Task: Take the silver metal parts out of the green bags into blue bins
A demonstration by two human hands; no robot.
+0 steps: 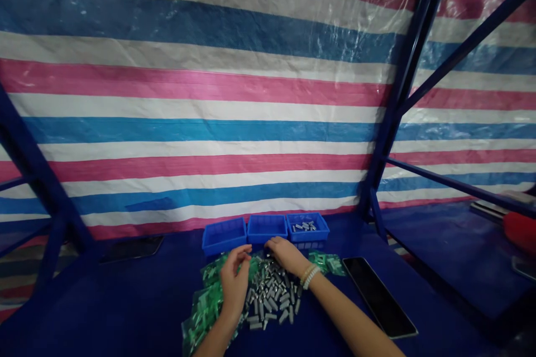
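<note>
A heap of small grey metal cylinders lies loose on the dark blue tabletop. My left hand hangs just above the green-printed plastic packets left of the heap, its fingers loosely curved and nothing visible in them. My right hand lies palm down at the heap's far end, close to the blue bins. Its fingertips are hidden among the cylinders, so any held piece cannot be seen. A few more green packets lie beyond my right wrist.
Several blue plastic bins stand in a row along the back; the right one holds grey metal pieces. A dark tablet lies to the right and a phone to the left. A striped tarp and blue steel frame rise behind.
</note>
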